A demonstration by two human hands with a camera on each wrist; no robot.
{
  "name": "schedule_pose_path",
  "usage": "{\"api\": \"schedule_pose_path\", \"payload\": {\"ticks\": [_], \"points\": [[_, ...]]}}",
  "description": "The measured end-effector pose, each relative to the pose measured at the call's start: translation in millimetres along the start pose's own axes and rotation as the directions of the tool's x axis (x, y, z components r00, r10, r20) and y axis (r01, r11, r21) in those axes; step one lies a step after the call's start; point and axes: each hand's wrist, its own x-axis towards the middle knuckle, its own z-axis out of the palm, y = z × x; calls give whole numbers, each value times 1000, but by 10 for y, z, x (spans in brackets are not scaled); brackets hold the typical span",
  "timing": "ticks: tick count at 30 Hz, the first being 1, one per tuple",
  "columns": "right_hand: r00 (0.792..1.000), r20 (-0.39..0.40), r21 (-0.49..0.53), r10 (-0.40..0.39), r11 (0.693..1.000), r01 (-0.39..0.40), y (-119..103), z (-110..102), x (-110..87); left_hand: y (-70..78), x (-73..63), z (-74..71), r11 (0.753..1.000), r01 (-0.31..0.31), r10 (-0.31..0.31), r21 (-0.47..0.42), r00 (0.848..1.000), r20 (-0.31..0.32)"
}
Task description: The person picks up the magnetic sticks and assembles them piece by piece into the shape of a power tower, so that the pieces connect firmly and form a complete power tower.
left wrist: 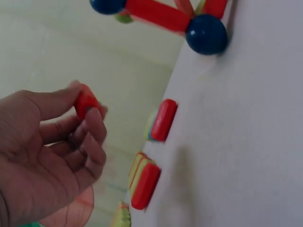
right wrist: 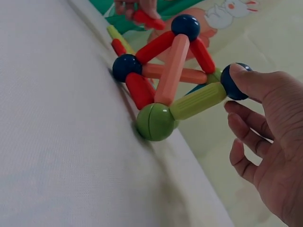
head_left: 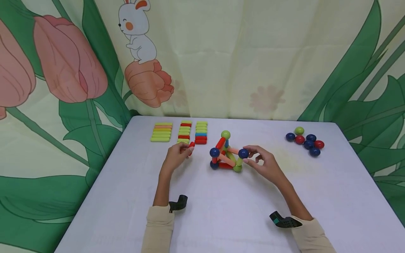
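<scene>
A frame of coloured rods and balls stands on the white table near its middle. My right hand pinches the dark blue ball at its upper right corner between thumb and fingers. In the right wrist view a yellow-green rod runs from that ball down to a green ball. To the left of the frame, my left hand holds a short red rod between thumb and fingertips, raised above the table and apart from the frame.
Behind the left hand lie rows of rods: a yellow-green and orange row, a middle row and a row with blue and red. Loose blue, red and green balls sit at the back right. A printed curtain hangs behind the table.
</scene>
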Motion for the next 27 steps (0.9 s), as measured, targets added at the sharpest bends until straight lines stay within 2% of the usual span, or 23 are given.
{"api": "schedule_pose_path", "payload": {"ticks": [2,5,8,12,16,21,24,27], "points": [[1000,-1,7,7,1000,-7,-4,10,-9,96,-22,35,991,-51,53,-126,999,12],[1000,0,18,11,1000,-11,-73,9,-19,226,-65,110,954,-112,118,-278,993,4],[1000,3,23,14,1000,-14,-216,-24,-26,330,-99,204,922,-177,181,-345,983,-20],[1000,1,30,9,1000,-9,-394,-84,-31,441,-128,348,916,-265,265,-301,963,-41],[1000,-2,35,1,999,-1,-426,-94,-24,478,-139,474,910,-345,348,-229,937,-27],[1000,-4,28,-1,1000,1,-139,-10,12,464,-148,550,905,-407,405,-124,913,-44],[1000,-8,48,2,999,-2,-19,17,12,462,-159,580,908,-410,406,-87,912,-61],[1000,-7,88,5,996,-4,0,22,-10,450,-161,623,922,-366,362,-127,931,-50]]}}
